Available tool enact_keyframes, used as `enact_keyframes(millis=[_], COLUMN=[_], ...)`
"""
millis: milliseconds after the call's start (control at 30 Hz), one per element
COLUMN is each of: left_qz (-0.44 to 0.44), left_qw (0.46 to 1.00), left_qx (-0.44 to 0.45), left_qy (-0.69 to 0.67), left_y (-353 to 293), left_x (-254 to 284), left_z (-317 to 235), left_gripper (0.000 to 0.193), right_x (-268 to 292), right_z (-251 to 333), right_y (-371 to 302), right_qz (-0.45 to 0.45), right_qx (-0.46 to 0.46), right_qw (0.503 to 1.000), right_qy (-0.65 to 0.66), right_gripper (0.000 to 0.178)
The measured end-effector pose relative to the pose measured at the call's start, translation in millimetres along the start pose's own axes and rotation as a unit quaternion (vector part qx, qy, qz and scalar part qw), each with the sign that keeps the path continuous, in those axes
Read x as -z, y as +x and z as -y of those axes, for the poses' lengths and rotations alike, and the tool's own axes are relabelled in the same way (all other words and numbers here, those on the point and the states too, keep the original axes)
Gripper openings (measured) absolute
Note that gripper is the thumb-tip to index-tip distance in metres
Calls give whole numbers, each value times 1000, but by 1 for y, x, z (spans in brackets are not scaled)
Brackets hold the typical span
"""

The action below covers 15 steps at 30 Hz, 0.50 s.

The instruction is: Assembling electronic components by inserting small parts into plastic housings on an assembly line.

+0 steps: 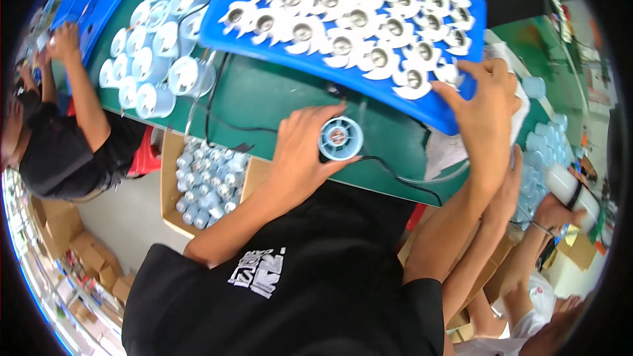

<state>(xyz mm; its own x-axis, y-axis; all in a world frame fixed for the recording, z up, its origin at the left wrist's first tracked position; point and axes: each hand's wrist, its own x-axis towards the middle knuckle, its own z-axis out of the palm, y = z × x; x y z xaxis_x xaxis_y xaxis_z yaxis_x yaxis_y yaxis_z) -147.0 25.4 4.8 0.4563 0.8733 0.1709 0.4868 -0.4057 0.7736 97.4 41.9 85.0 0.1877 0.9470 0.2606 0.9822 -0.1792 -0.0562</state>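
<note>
My left hand [298, 145] is wrapped round a light blue round plastic housing [341, 150], held above the green bench. The open end of the housing faces up, showing ribs and a copper-coloured centre. At the right corner of a blue tray [432, 118], my right hand [488, 102] has its thumb and forefinger around a white fan impeller [449, 74]. Rows of similar white impellers with grey metal hubs [357, 16] fill the tray.
Light blue cups [151, 66] crowd the bench at left. A cardboard box [171, 188] below holds several small blue-and-silver parts. Cables [217, 86] cross the green bench [254, 95]. Co-workers' arms [89, 102] show at left and right. More blue cups [544, 142] stand at right.
</note>
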Motion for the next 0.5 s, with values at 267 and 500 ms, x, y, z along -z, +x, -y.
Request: enact_keyframes(millis=[267,500], left_qz=[-12,-43], left_qw=[1000,998], left_qx=[-24,-31], left_qy=[5,27], left_y=[-5,-1], left_x=[2,-5], left_z=[7,8], left_gripper=[75,68], right_x=[22,-36], right_z=[14,42], right_y=[-15,-88], right_qz=[-21,65], right_qx=[-36,-42], right_qw=[947,303], right_qy=[319,950], right_gripper=[48,79])
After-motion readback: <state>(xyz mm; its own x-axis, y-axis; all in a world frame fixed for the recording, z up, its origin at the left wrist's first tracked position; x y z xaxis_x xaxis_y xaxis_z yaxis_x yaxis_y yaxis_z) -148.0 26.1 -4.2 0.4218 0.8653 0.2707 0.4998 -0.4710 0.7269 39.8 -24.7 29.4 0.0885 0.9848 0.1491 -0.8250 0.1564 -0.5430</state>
